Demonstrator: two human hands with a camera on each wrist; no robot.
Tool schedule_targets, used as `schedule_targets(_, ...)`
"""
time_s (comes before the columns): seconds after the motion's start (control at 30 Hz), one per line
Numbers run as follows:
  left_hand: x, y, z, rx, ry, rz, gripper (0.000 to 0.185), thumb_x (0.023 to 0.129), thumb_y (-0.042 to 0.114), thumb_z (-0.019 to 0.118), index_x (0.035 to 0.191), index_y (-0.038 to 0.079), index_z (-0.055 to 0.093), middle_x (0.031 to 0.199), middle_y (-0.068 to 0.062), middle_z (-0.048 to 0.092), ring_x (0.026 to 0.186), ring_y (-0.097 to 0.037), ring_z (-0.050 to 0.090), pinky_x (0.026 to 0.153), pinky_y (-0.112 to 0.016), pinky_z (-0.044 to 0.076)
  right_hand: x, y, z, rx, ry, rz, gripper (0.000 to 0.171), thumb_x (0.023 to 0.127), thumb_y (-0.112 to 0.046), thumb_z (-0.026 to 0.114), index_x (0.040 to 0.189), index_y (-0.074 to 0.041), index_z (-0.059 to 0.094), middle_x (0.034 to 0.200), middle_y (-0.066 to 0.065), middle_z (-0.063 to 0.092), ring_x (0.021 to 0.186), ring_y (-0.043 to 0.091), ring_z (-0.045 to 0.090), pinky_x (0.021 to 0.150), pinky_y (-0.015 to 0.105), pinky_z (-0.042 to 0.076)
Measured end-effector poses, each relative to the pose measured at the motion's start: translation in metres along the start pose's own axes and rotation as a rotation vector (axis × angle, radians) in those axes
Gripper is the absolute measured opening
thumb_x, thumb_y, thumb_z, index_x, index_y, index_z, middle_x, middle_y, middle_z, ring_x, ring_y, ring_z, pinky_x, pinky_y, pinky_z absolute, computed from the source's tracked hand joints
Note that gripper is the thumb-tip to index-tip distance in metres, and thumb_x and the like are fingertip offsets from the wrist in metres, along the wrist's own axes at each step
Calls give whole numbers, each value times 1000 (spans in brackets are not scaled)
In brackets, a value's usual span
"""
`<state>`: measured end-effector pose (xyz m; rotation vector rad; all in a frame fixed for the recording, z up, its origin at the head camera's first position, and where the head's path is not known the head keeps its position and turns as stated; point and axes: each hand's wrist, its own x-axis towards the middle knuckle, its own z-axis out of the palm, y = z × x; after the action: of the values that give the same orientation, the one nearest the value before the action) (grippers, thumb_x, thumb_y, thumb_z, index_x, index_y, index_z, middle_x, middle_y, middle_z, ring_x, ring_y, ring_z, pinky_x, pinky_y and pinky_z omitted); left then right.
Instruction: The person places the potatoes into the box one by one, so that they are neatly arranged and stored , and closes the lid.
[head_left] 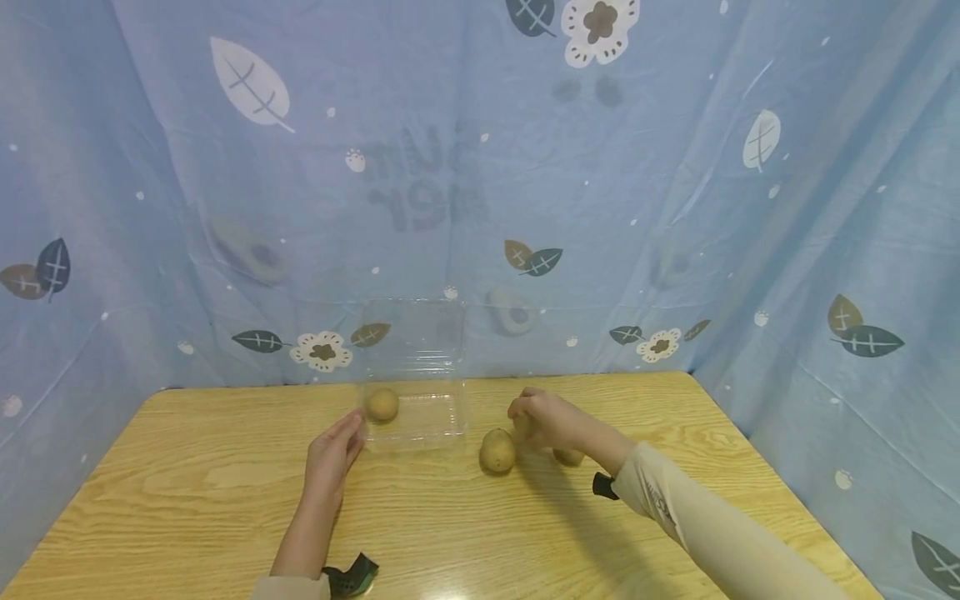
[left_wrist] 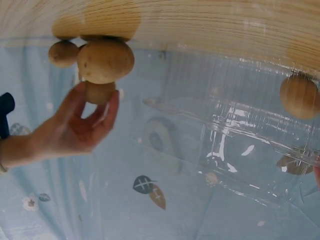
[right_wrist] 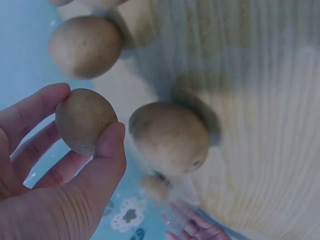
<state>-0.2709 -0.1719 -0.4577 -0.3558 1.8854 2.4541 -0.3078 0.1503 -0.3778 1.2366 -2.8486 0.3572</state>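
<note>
- The left hand, lower centre-left of the head view, lies flat on the wooden table with straight fingers touching the near-left corner of the clear plastic box, holding nothing.
- One small potato sits inside the box, at its left end.
- Centre frame, a loose potato rests on the table just right of the box; its long axis stands roughly upright.
- The right hand, centre-right, pinches the held potato between thumb and fingertips. It looks firm, dry and light; that grip across its middle suits it.
- A further potato is half hidden below the wrist.
</note>
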Motion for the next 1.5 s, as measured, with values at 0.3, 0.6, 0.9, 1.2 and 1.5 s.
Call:
schedule_targets(0.3, 1, 0, -1, -5, 18, -4, 52, 97, 26, 44, 138, -3, 32, 146, -12, 27, 132, -20, 28, 108, -30, 30, 43, -15, -5, -21, -10, 26, 32, 67, 1, 70, 99, -4, 66, 93, 7, 62, 85, 20, 59, 75, 26, 52)
schedule_targets(0.6, 3, -4, 1, -12, 29, 6, 52, 96, 26, 46, 138, -2, 34, 145, -15, 30, 130, -23, 31, 105, -28, 36, 92, -44, -2, 12, -70, 54, 36, 68, -2, 75, 103, -4, 64, 97, 10, 59, 88, 23, 58, 73, 30, 53)
schedule_targets(0.9, 4, -6, 0, -24, 16, 34, 51, 95, 25, 48, 136, -3, 36, 145, -14, 31, 131, -24, 31, 108, -35, 32, 126, -58, 13, 12, -72, 52, 36, 71, -7, 75, 105, -4, 63, 99, 10, 62, 94, 26, 56, 77, 34, 51)
schedule_targets(1.2, 5, -3, 0, -14, 43, 31, 50, 95, 25, 47, 136, -2, 37, 144, -14, 33, 127, -23, 35, 103, -28, 38, 149, -60, 34, -4, -55, 95, 35, 71, -8, 74, 104, -4, 65, 96, 10, 63, 89, 22, 57, 74, 27, 51)
schedule_targets(1.5, 8, -2, 2, -9, 62, -2, 48, 95, 25, 48, 135, -1, 40, 143, -14, 35, 124, -24, 37, 104, -33, 38, 157, -56, 61, -22, -47, 222, 35, 72, -4, 69, 107, -6, 64, 97, 8, 59, 86, 19, 57, 70, 22, 51)
